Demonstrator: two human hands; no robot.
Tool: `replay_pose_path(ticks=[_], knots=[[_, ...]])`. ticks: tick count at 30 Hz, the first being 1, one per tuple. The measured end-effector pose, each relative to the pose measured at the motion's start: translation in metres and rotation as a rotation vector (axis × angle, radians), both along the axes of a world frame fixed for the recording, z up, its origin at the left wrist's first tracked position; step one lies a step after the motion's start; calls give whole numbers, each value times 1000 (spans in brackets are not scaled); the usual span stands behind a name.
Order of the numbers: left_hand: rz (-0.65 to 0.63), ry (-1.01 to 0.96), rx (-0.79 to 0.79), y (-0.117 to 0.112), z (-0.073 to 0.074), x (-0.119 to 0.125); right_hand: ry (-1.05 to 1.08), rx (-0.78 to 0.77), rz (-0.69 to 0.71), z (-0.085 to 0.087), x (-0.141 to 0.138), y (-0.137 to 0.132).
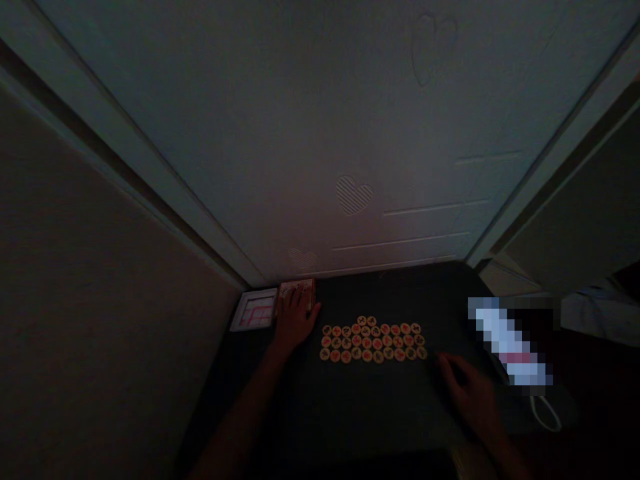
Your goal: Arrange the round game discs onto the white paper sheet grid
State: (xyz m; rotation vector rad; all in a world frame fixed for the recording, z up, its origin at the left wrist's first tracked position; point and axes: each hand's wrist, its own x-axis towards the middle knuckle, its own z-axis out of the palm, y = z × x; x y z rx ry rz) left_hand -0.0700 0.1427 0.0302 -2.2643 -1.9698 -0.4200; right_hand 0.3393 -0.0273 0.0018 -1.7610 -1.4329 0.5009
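Round wooden Chinese chess pieces (367, 343) with red and dark characters lie face up in three rows on the dark table, and two more sit above the top row. My left hand (296, 319) rests at the back left with its fingers spread on a small patterned box (309, 288), covering much of its top. Just past the right end of the rows, my right hand (467, 387) is near the tabletop, thumb and fingers curled together at the tips. Whether anything is between those fingertips is too dark to make out.
A white tray-like box part with red lines (256, 310) lies left of the patterned box. At the right is a bright, pixelated object (515, 347) with a white loop (545, 413) below it. A pale panel with heart patterns (354, 195) rises behind the table (350, 407).
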Motion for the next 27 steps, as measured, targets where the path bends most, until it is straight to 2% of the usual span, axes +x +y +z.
replay_pose_path(ticks=[8,15,18,22,27], knots=[[-26,-22,28,0,1,-6,8,-38,1,-3,1,0],[-64,-127,95,5,5,-18,0,-20,-2,-1,2,0],[-43,-145,117,1,10,-37,3,-11,11,-1,2,0],[5,-160,128,-16,15,-77,18,-30,9,-4,3,0],[72,-146,68,-40,6,-118,48,-39,11,-8,4,0]])
